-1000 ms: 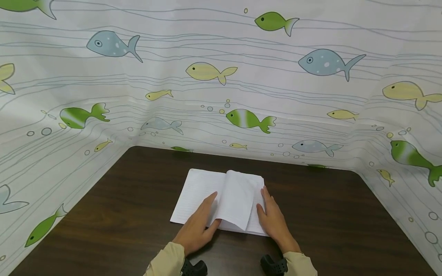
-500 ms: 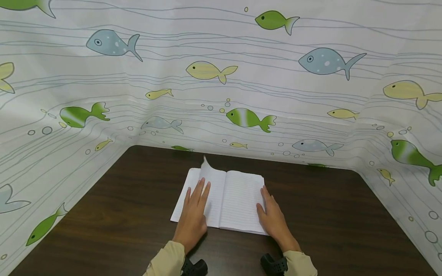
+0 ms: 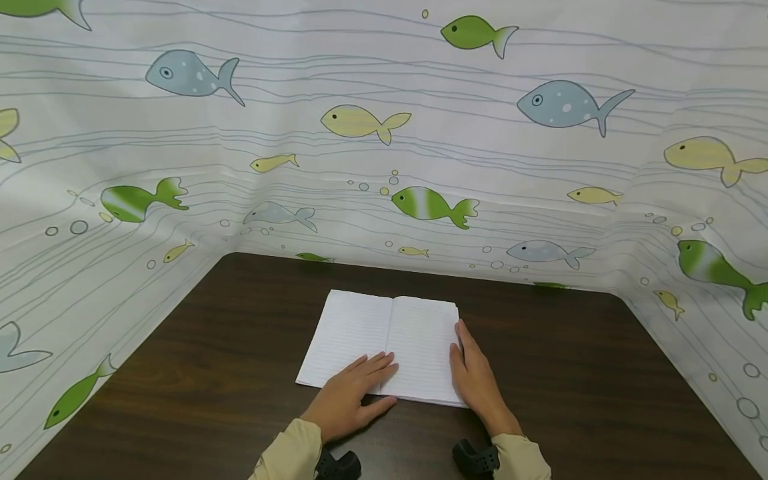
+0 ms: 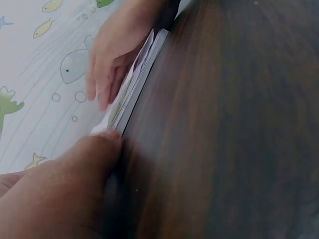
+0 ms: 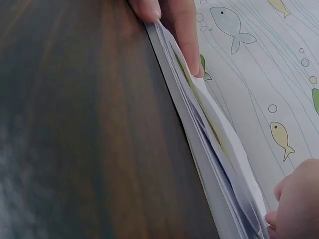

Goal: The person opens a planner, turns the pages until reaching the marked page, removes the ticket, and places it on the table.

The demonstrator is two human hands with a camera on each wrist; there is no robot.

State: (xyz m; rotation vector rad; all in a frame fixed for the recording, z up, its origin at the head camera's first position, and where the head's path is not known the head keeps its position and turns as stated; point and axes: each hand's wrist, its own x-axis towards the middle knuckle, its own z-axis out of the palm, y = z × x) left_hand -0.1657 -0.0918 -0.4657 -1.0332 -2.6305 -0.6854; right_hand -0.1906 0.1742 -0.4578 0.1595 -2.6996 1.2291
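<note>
White and lined, the open notebook (image 3: 421, 340) lies on the dark bench (image 3: 198, 360). The left hand (image 3: 347, 399), fingers straight, rests across its near middle; the right hand (image 3: 477, 381), fingers also extended, touches its right edge.

Your left hand (image 3: 350, 400) and right hand (image 3: 477, 380) are bare; your left sleeve (image 3: 291, 450) and right sleeve (image 3: 521, 459) are pale beige, lightly creased; the black left wrist mount (image 3: 338, 465) and right wrist mount (image 3: 474, 460) are curved and notched, the right one perhaps pierced with tiny holes.

Fish-print white backdrop (image 3: 372, 157) around dark tabletop (image 3: 576, 380)
</note>
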